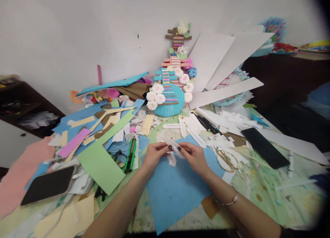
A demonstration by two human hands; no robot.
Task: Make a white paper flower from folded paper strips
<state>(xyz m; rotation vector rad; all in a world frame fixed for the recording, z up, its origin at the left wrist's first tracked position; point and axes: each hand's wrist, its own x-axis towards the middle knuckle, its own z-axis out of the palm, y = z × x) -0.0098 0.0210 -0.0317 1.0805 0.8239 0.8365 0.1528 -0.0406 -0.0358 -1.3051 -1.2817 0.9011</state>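
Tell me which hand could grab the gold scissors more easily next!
Probably the right hand: the gold scissors lie on its side, nearer to it than to the left hand. Both hands are pinching white paper, though.

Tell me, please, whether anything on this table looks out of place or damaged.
The phone at left lies slanted among craft papers, an untidy spot for it. White paper scraps litter the right side, and the table covering shows blotches, cause unclear.
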